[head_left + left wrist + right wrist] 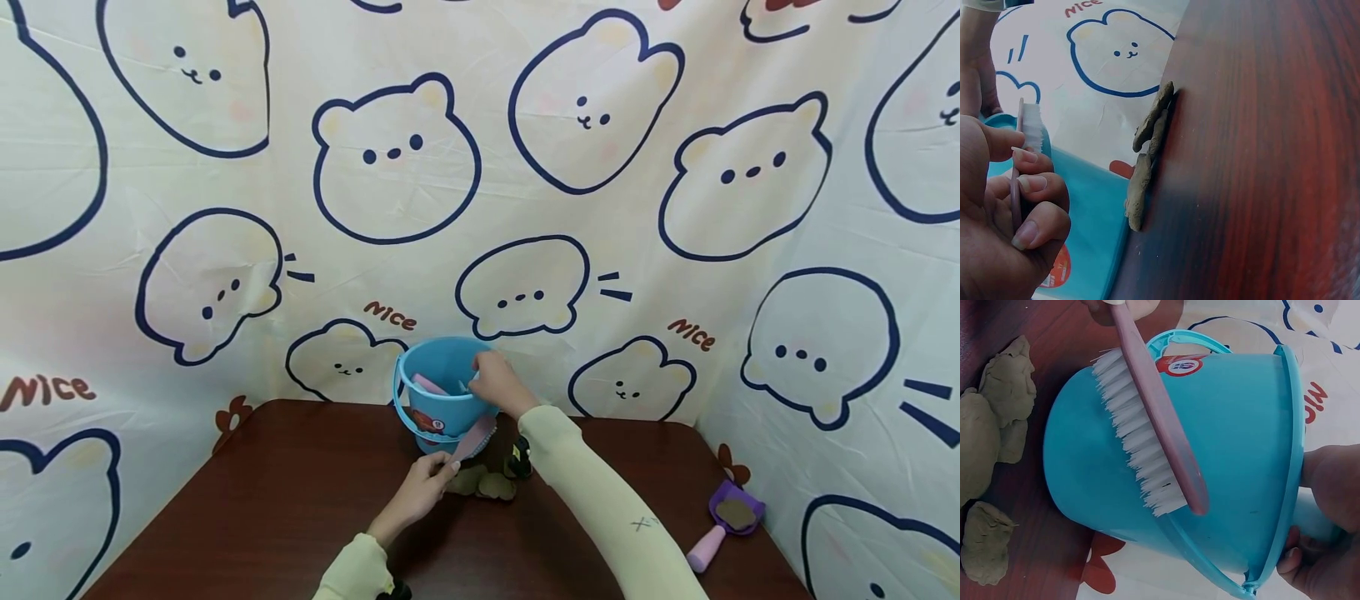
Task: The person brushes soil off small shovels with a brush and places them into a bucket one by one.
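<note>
My left hand [420,492] grips the handle of a pink scrubbing brush [476,437], whose white bristles [1138,447] show in the right wrist view. The brush head slants across the front of a blue bucket [442,410] standing on the table. At the bucket's right rim, my right hand [501,382] reaches over with fingers curled around a light-blue piece [1315,515]; most of that piece is hidden by the hand and rim. Inside the bucket a pink item [429,384] is partly visible. Greyish-brown clay-like lumps [495,486] lie before the bucket.
A purple toy shovel [707,550] with a pink handle lies near the right edge of the brown table [300,492], a brown lump [735,513] in its scoop. Behind the bucket hangs a cream cloth [397,283] printed with bear faces. The bucket's handle [1200,553] hangs down.
</note>
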Motion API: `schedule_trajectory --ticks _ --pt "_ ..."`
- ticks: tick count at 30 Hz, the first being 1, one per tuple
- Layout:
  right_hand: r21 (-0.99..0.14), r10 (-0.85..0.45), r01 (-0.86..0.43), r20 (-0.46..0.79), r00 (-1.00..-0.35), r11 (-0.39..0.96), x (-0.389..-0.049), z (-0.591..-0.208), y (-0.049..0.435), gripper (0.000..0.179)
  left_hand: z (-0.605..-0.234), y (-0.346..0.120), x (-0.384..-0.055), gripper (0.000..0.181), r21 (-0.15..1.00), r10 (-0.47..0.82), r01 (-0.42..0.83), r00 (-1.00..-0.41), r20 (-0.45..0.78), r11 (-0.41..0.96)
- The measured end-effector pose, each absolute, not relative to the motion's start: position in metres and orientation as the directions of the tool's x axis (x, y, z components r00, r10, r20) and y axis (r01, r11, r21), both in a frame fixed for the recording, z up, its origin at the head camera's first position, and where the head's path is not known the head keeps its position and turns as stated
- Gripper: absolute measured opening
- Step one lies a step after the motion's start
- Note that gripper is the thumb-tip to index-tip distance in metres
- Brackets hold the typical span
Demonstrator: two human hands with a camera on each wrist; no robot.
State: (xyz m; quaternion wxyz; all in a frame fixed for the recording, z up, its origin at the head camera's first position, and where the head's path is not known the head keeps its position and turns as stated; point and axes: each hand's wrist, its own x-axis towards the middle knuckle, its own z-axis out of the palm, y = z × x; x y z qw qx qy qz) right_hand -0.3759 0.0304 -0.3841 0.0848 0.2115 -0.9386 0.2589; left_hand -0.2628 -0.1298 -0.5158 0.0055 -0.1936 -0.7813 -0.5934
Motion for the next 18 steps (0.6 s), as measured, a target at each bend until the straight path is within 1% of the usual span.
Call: schedule_trajectory --ticks 3,5,7,9,10,15,18 --pt "-0.445 -0.351 -0.439 0.269 -0.897 0.78 -0.378 -0.385 0.03 0.026 -0.503 -0.129 -0.254 0.022 0.92 0.309 0.317 -0.92 0.24 0.229" --pt "-0.439 -0.35 -0.437 0.269 -0.897 0.785 -0.379 -0.385 0.03 0.022 -0.502 -0.129 -0.253 0.022 0.918 0.313 0.32 -0.919 0.241 0.233" --pt "-0.434 -0.351 -0.438 0.269 -0.897 0.787 -0.38 -0.384 0.03 0.016 -0.502 -0.13 -0.253 0.023 0.917 0.315 0.323 -0.917 0.243 0.233" --pt "-0.421 -0.353 -0.437 0.264 -0.897 0.795 -0.38 -0.384 0.03 0.007 -0.512 -0.13 -0.26 0.024 0.918 0.306 0.321 -0.92 0.245 0.232" --pt "-0.415 -0.355 -0.433 0.254 -0.9 0.8 -0.381 -0.383 0.03 0.005 -0.516 -0.13 -0.263 0.025 0.919 0.302 0.318 -0.922 0.242 0.232" --pt "-0.393 -0.372 -0.428 0.212 -0.904 0.814 -0.382 -0.382 0.029 0.037 -0.518 -0.13 -0.265 0.028 0.928 0.309 0.314 -0.919 0.244 0.202" --pt "-0.386 -0.379 -0.434 0.212 -0.901 0.814 -0.382 -0.382 0.029 0.041 -0.519 -0.13 -0.265 0.028 0.928 0.311 0.312 -0.919 0.241 0.202"
